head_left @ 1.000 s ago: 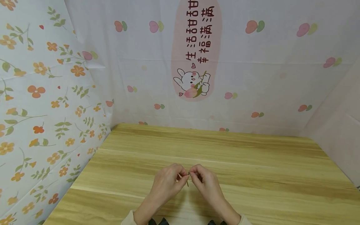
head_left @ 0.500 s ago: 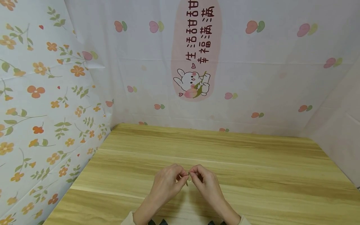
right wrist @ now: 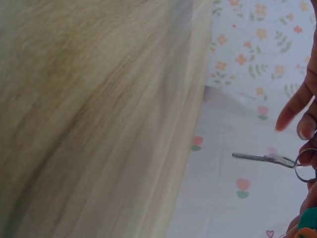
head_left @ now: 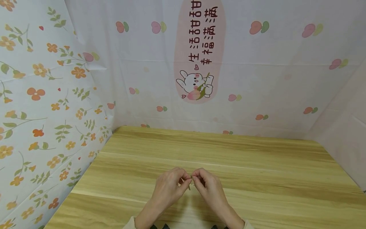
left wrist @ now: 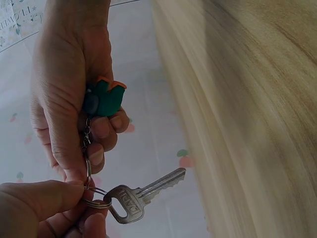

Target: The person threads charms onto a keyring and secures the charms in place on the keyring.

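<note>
My left hand [head_left: 170, 186] and right hand [head_left: 210, 187] meet fingertip to fingertip above the table. In the left wrist view, a green charm with orange edges [left wrist: 109, 103] lies against the left hand's curled fingers, and a short metal chain [left wrist: 87, 134] runs down from it. The chain leads to a split key ring [left wrist: 96, 204], which the left fingertips hold on one side. From the lower left, the right thumb and fingers pinch the same ring. A silver key [left wrist: 163, 183] hangs on the ring, its blade pointing away from both hands. Fingers partly cover the ring.
The wooden table [head_left: 257, 165] spreads under and beyond the hands. A white printed cloth [head_left: 137, 73] stands behind it, and a flower-patterned cloth [head_left: 54, 127] borders the left side. Dark objects [head_left: 166, 226] show at the bottom edge.
The key has tilted slightly to the left below the fingertips. Both hands stay in nearly the same place with their hold on the ring.
</note>
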{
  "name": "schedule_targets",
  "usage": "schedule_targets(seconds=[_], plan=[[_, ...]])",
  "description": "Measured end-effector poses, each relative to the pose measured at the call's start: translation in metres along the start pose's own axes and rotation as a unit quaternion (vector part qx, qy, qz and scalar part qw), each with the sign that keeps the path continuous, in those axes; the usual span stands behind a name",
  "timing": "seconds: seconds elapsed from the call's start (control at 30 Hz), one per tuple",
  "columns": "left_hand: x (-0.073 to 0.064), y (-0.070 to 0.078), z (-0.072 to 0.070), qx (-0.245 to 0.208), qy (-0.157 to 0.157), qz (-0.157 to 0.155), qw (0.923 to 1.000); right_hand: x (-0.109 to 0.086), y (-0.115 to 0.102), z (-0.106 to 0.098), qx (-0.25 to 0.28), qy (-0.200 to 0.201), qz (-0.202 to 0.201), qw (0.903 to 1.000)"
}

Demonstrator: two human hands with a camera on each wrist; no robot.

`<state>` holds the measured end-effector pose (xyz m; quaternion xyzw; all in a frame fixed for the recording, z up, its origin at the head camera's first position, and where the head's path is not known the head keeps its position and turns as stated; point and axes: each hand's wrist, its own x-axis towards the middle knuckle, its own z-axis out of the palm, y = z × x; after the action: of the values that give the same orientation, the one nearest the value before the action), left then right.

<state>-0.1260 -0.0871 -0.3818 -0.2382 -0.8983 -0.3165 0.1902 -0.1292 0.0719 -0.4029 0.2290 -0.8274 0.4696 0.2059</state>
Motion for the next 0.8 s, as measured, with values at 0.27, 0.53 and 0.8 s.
schedule_targets(seconds=[0.27, 0.53, 0.8], plan=[[-0.0004, -0.0004, 0.0004, -0.008, 0.004, 0.004, 1.0, -0.0003, 0.0014, -0.0004, 0.011, 0.001, 0.028, 0.9996], [-0.0006, -0.0001, -0.0017, -0.005, -0.015, -0.008, 0.9999, -0.0026, 0.0028, 0.0027, -0.007, 0.002, -0.007, 0.9999], [-0.0008, -0.0007, -0.0019, -0.014, -0.015, -0.005, 0.9998, -0.002, 0.0034, 0.0019, 0.002, 0.004, 0.008, 1.0]])
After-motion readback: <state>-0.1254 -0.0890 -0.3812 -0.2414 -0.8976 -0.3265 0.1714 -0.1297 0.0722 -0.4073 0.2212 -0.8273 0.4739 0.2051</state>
